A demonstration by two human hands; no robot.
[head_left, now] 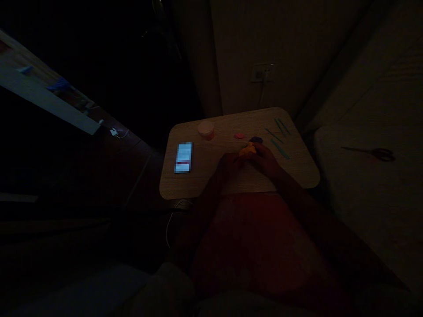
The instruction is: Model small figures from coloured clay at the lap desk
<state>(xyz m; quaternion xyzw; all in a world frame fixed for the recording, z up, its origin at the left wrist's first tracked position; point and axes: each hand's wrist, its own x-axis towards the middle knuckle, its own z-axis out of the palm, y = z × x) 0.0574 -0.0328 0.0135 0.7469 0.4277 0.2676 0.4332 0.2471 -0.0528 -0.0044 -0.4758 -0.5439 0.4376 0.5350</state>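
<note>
A bright orange lump of modelling clay (247, 151) is between my two hands, low over the small wooden table (198, 187). My right hand (267, 162) has its fingers curled over the lump's right side. On the left, my left hand (228, 164) is closed against its lower edge, its fingers mostly lost in shadow. Just beyond the orange lump sits a dark purplish lump (256, 139). A small flat pink piece (239, 136) lies behind it to the left.
Several thin green tools (280, 149) lie at the table's right. A round lidded tub (206, 130) stands at the back left, near a lit phone (183, 157). Scissors (373, 152) rest on a pale surface to the right. A wall socket (262, 72) has a plug in it. The room is dark.
</note>
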